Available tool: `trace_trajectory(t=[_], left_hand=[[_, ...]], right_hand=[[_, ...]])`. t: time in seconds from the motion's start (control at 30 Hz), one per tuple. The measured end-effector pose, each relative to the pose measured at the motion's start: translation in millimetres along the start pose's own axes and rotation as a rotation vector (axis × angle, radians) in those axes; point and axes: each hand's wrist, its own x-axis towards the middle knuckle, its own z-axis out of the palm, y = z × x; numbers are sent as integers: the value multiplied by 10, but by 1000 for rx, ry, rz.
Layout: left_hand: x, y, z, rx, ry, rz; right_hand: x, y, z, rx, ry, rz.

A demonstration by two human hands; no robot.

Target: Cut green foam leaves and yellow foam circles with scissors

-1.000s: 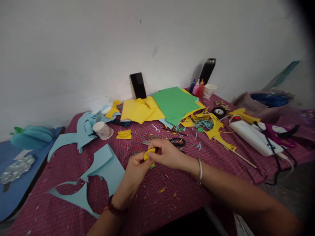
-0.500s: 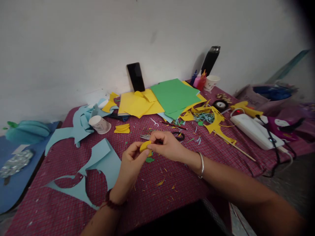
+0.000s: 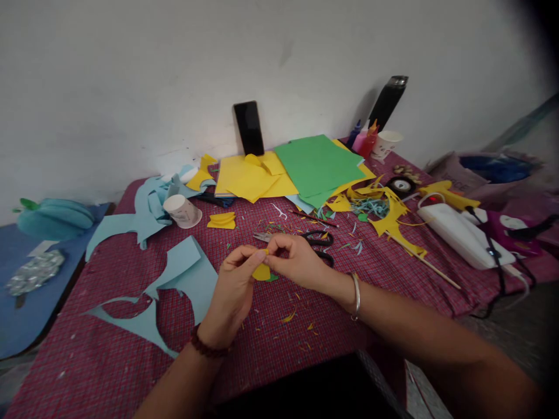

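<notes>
My left hand [image 3: 231, 288] and my right hand [image 3: 293, 262] meet above the middle of the red checked tablecloth [image 3: 109, 361]. Both pinch a small yellow paper piece [image 3: 262, 271] by its top edge, so it hangs down between the fingertips. A tiny green scrap [image 3: 273, 278] lies on the cloth just under it. Black-handled scissors [image 3: 315, 240] lie right behind my right hand. My right wrist wears a metal bangle, my left a bead bracelet.
Light blue cut paper [image 3: 183, 279] lies left of my hands, with a paper cup [image 3: 183, 210] on its side behind it. Yellow sheets [image 3: 248, 180] and green sheets [image 3: 317, 163], a phone [image 3: 248, 128], a yellow glue gun [image 3: 445, 193] and a white box [image 3: 463, 235] fill the back and right.
The yellow piece was curled between my fingers; now it hangs flat below the fingertips. The camera view has shifted a little, and my hands sit slightly nearer.
</notes>
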Motion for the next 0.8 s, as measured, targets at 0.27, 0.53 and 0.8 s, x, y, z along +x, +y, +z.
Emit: trace_trajectory(t=[0.27, 0.53, 0.8], left_hand=[[61, 28, -62, 36, 58, 0], [64, 30, -117, 158, 48, 78], [48, 141, -159, 238, 51, 142]], right_hand=[[-56, 53, -571, -474, -162, -75], [-234, 314, -959, -986, -251, -153], [-74, 266, -1068, -270, -252, 155]])
